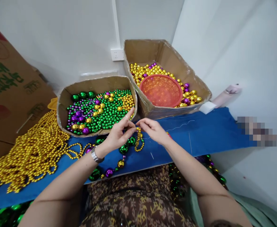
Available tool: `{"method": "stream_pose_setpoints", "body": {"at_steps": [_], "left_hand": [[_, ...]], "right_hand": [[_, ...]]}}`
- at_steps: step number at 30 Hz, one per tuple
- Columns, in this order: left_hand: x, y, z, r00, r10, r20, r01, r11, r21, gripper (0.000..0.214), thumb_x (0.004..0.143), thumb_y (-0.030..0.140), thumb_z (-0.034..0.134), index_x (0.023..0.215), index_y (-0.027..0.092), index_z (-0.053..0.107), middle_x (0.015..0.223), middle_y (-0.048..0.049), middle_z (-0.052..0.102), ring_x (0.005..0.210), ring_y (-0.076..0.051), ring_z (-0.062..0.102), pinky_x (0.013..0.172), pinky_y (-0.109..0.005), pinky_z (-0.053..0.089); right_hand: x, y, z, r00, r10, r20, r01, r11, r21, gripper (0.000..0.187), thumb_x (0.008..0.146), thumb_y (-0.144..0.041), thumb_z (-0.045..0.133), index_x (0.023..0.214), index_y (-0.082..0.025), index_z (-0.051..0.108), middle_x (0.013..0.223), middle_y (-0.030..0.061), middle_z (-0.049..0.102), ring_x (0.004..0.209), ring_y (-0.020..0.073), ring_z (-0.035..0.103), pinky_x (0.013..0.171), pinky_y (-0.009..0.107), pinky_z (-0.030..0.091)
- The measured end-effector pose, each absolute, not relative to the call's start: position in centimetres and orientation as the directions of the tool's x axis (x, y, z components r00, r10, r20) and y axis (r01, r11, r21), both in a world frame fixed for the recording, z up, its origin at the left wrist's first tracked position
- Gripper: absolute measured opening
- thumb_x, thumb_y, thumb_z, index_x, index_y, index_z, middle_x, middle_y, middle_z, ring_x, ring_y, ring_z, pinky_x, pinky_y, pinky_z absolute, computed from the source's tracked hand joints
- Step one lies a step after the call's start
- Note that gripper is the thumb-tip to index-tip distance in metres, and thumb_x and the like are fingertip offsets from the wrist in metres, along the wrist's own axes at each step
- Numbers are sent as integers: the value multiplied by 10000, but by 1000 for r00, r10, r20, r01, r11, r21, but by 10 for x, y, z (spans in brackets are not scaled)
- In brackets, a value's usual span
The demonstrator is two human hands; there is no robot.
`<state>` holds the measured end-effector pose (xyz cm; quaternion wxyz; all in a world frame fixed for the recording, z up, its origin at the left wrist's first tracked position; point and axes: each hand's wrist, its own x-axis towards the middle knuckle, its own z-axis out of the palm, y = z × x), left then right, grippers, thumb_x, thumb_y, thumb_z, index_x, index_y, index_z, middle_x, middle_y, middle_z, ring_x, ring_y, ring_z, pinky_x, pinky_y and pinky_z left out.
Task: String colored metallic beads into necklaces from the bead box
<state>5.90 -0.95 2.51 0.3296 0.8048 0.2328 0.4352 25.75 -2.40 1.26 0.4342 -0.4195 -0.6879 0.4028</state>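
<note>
My left hand (120,132) and my right hand (153,129) meet fingertip to fingertip over the blue-covered table. A short loop of small gold beads (139,146) hangs from the left fingertips, which pinch its top end; the left index finger points up. Thumb and fingers of my right hand are pressed together beside that end, and what they grip is too small to make out. A thin white thread (181,126) trails over the cloth to the right. Below my left hand lies a strand of large green, purple and gold beads (121,163).
A cut-down carton (62,121) holds loose green, purple and gold beads. Behind it, a larger carton (150,112) holds gold and purple beads and a red plastic basket (160,76). Gold bead strands (34,151) are heaped at left. A pink bottle-like object (227,94) leans at right.
</note>
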Motion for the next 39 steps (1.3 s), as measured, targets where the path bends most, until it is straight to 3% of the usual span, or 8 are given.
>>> {"method": "stream_pose_setpoints", "body": {"at_steps": [6, 12, 17, 22, 26, 30, 34, 39], "left_hand": [[58, -9, 17, 497, 581, 645, 157, -791, 592, 616, 878, 128, 561, 1457, 250, 390, 837, -9, 678, 710, -126, 593, 737, -262, 499], [55, -7, 13, 378, 698, 608, 320, -715, 622, 229, 856, 234, 628, 1074, 218, 694, 839, -32, 711, 746, -153, 640, 718, -265, 490], [40, -7, 5, 323, 780, 536, 511, -620, 595, 180, 856, 291, 615, 720, 184, 667, 678, -35, 636, 667, -164, 554, 664, -286, 430], [32, -17, 0, 227, 968, 108, 36, -119, 992, 267, 873, 380, 603, 722, 160, 621, 775, -41, 662, 662, -126, 556, 598, -237, 437], [43, -22, 8, 258, 966, 9, -406, 100, 908, 246, 808, 331, 701, 700, 138, 593, 1060, -106, 695, 815, -136, 621, 580, -206, 454], [55, -19, 12, 279, 958, 60, -498, 91, 862, 264, 826, 356, 691, 717, 146, 574, 896, -93, 715, 860, -178, 659, 591, -228, 487], [66, -16, 11, 302, 949, 91, -494, 74, 867, 251, 829, 359, 693, 750, 153, 574, 786, -45, 678, 855, -180, 670, 616, -242, 513], [70, -15, 31, 309, 931, 195, -462, -33, 886, 229, 831, 323, 689, 722, 155, 579, 711, -21, 639, 719, -136, 631, 602, -236, 482]], "right_hand": [[237, -24, -14, -645, 764, 21, -209, -150, -966, 457, 776, -617, 659, 841, -176, 564, 648, -22, 611, 572, 100, 573, 565, 221, 449], [241, -32, -3, -380, 920, 92, -101, 58, -993, 376, 834, -551, 626, 770, -184, 576, 650, -27, 603, 583, 100, 570, 569, 226, 471], [258, -35, -13, -206, 977, 61, 47, 72, -996, 370, 847, -548, 599, 785, -183, 602, 659, -8, 633, 588, 113, 610, 582, 241, 499], [254, -38, -40, -86, 994, -61, -18, -63, -998, 426, 807, -588, 623, 727, -170, 604, 581, -19, 599, 495, 85, 554, 507, 208, 458], [241, -41, -50, -137, 977, -162, -166, -184, -969, 409, 756, -566, 684, 732, -164, 613, 598, -30, 596, 481, 63, 530, 470, 174, 419], [242, -40, -46, -26, 977, -212, -462, -200, -864, 346, 716, -504, 741, 785, -202, 589, 795, -15, 669, 550, 69, 564, 451, 162, 413], [249, -36, -22, 31, 993, -116, -688, -63, -723, 279, 797, -488, 650, 804, -252, 501, 1079, -17, 687, 891, 144, 660, 667, 256, 547], [251, -29, 12, 15, 999, -50, -724, -24, -690, 225, 826, -411, 614, 789, -262, 449, 659, -69, 538, 750, 121, 615, 768, 277, 543]]}}
